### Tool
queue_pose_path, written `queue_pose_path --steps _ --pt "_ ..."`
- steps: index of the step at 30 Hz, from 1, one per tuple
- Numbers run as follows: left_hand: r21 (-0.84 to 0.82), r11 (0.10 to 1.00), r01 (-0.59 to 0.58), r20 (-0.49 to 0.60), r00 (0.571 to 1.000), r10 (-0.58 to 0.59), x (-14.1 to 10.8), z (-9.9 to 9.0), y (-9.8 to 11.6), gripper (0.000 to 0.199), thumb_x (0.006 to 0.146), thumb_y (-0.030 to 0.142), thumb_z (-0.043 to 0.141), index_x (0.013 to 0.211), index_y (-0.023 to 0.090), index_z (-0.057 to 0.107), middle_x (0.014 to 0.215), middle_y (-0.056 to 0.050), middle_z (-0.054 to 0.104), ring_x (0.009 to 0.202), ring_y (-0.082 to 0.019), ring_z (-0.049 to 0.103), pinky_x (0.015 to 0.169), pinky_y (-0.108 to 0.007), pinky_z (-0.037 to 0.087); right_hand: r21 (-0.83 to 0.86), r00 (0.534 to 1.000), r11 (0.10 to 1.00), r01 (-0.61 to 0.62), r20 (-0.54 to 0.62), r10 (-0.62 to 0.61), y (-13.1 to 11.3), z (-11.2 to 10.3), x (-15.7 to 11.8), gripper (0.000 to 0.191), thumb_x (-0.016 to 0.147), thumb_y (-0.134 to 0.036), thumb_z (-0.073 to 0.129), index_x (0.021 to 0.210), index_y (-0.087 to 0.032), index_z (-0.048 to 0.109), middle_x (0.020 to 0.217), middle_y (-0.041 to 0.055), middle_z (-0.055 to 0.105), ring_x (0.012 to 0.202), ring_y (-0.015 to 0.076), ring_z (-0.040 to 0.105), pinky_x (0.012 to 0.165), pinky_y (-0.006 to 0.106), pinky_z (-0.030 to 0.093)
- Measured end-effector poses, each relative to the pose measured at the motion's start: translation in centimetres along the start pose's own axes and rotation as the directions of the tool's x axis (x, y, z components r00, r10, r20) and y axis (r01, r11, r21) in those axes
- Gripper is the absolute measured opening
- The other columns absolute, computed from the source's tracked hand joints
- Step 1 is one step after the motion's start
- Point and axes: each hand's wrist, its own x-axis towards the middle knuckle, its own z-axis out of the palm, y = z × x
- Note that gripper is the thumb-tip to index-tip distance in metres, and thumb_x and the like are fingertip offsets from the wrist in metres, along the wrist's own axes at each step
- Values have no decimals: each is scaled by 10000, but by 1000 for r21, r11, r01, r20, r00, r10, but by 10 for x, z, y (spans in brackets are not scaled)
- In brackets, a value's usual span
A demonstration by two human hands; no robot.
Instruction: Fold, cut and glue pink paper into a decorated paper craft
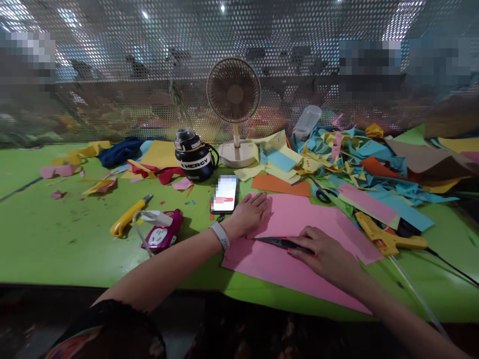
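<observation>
A large sheet of pink paper (pixel 299 214) lies in front of me on the green table. My left hand (pixel 252 214) rests flat on the sheet's upper left part, fingers stretched out, holding nothing. Closed around the handles of black scissors (pixel 275 243) is my right hand (pixel 324 252), over the middle of the sheet. The blades point left across the paper, toward the left hand's wrist. The fingers partly cover the scissor handles.
A phone (pixel 224 194), a black bottle (pixel 194 154) and a fan (pixel 234 89) stand or lie beyond. To the left are a yellow utility knife (pixel 130 214) and a purple power strip (pixel 164 232). On the right lie a yellow glue gun (pixel 389 239), other scissors (pixel 322 192) and piled paper scraps (pixel 355 154).
</observation>
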Motion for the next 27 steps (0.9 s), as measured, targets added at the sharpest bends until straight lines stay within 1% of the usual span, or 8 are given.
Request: queue_pose_path --steps 6,10,14,17,20,24,26,27 --pt "-12 1000 1 14 1000 -1 -1 -2 1 496 982 338 233 1388 105 397 1458 -126 408 1348 -243 359 1093 -458 279 -36 1000 999 -1 -30 0 -6 4 -2 331 928 -474 443 1173 -330 613 940 36 582 860 195 595 713 332 501" --pt "-20 1000 8 -35 999 -9 -1 -1 3 495 971 351 264 1378 111 412 1437 -135 437 1336 -250 378 1088 -467 283 -42 998 999 28 -63 -31 -10 5 0 326 932 -447 452 1168 -293 616 943 44 578 867 196 590 776 355 492" --pt "-22 1000 5 -61 998 -7 -1 2 3 496 968 360 281 1375 110 415 1433 -140 441 1329 -252 388 1082 -467 292 -49 996 996 78 -49 -80 -18 5 6 299 942 -402 449 1161 -284 614 933 47 573 893 208 573 789 361 481" --pt "-20 1000 7 -63 998 -9 -1 2 2 489 969 355 284 1373 114 418 1438 -135 437 1331 -248 385 1086 -454 286 -33 996 996 81 -35 -82 -20 4 9 310 947 -400 436 1168 -277 615 927 53 568 898 212 567 792 364 471" --pt "-21 1000 3 -42 999 -4 -1 -1 2 485 976 351 270 1375 116 415 1440 -131 435 1333 -245 382 1086 -452 284 41 996 996 75 48 -77 -17 4 9 310 933 -423 461 1174 -312 622 936 41 554 864 190 577 775 335 470" --pt "-17 1000 -4 13 1000 4 -1 -7 2 486 985 353 246 1380 119 406 1452 -124 419 1346 -234 363 1091 -443 278 163 970 981 101 204 -133 -18 -5 2 265 882 -436 554 1122 -380 653 955 11 560 809 153 588 738 282 472" --pt "-7 1000 -5 12 1000 5 -1 -8 2 484 987 353 241 1382 126 404 1448 -122 427 1349 -232 358 1092 -445 273 193 966 975 108 209 -149 -17 -19 -3 276 892 -422 543 1142 -375 649 941 15 575 814 154 591 724 272 474" --pt "-3 1000 -10 11 1000 10 -2 -8 2 483 987 353 240 1381 127 404 1441 -124 435 1348 -233 359 1090 -449 273 204 971 973 108 188 -147 -14 -29 -5 289 899 -424 530 1158 -366 645 929 21 583 820 158 592 719 273 477"
